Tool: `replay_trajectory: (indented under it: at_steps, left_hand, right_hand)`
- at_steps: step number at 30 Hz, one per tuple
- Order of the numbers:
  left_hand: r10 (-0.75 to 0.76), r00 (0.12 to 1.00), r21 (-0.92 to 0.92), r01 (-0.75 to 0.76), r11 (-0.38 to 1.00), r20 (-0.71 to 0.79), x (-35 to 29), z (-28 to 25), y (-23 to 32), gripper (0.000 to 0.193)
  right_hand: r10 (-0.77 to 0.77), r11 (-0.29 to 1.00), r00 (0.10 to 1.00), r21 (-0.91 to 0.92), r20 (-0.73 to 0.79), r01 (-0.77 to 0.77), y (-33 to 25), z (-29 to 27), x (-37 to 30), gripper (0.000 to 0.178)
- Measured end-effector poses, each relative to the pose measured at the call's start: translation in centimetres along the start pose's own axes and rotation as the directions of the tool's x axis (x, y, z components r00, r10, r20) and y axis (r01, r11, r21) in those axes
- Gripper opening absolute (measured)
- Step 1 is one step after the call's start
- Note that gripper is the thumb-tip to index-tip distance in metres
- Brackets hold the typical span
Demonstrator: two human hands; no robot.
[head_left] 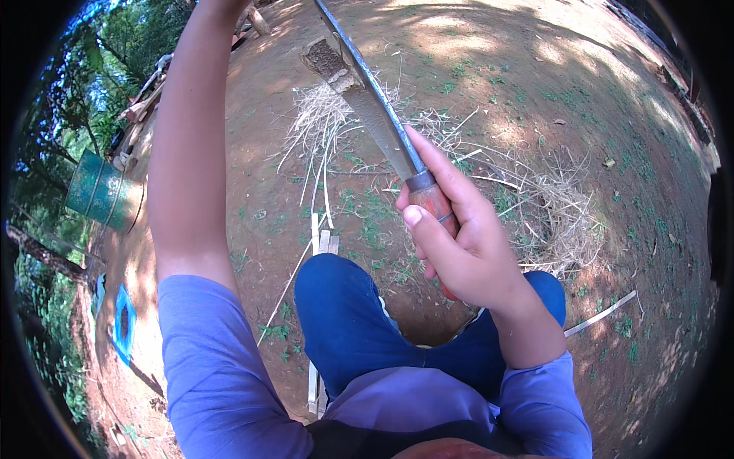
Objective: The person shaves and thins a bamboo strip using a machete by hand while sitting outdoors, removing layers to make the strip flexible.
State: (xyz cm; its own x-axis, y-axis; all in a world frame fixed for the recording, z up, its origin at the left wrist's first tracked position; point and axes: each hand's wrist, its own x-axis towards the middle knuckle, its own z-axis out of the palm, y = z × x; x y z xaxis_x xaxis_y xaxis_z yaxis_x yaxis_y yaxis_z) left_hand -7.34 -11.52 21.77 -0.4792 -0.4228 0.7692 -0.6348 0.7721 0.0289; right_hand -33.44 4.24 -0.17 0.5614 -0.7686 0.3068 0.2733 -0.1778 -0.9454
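My right hand [466, 249] is wrapped round the reddish wooden handle of a large knife [378, 99], with the thumb lying along the handle. The long blade points up and away to the left, and its tip is cut off by the top edge. A rough brown piece with pale edges [329, 63] shows beside the blade; whether it touches the metal I cannot tell. My left arm [191, 145] reaches far forward, and its hand lies beyond the top edge. Pale shavings [325, 115] lie on the ground beyond my knees.
More thin shavings [554, 222] are heaped to the right on the bare earth. Pale strips [325, 243] lie beside my left knee, and another strip [600, 314] lies at right. A green drum [103, 191] and a blue ring-shaped thing [124, 325] are at left, near trees.
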Motion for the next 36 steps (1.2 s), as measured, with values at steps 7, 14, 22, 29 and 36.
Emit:
replay_trajectory:
  at_steps: [7, 14, 22, 29, 36]
  left_hand:
    - [-0.352, 0.789, 0.350, 0.187, 0.918, 0.503, -4.4, 7.5, -5.5, 0.065]
    - [-0.341, 0.850, 0.104, 0.328, 0.939, 0.401, -1.8, 5.4, -3.1, 0.079]
    - [-0.269, 0.912, -0.530, 0.400, 0.747, 0.310, -3.7, 5.5, -1.9, 0.096]
    - [-0.166, 0.925, -0.126, 0.220, 0.967, 0.341, -1.3, 8.5, 4.7, 0.094]
    - [-0.227, 0.949, 0.137, 0.201, 0.970, 0.219, -0.2, 8.9, 3.0, 0.083]
  right_hand:
    - [0.103, 0.994, 0.995, 0.049, -0.009, -0.102, 0.8, -1.1, 0.4, 0.067]
    - [0.006, 0.997, 0.999, -0.074, 0.035, -0.003, 1.6, -1.9, 0.6, 0.067]
    - [0.007, 0.998, 1.000, -0.058, -0.012, -0.008, 2.3, -3.3, 1.7, 0.067]
    - [0.136, 0.981, 0.990, 0.143, -0.047, -0.128, 1.8, -4.4, 2.3, 0.066]
    - [0.087, 0.967, 0.995, 0.246, -0.053, -0.072, 1.9, -3.3, 2.3, 0.059]
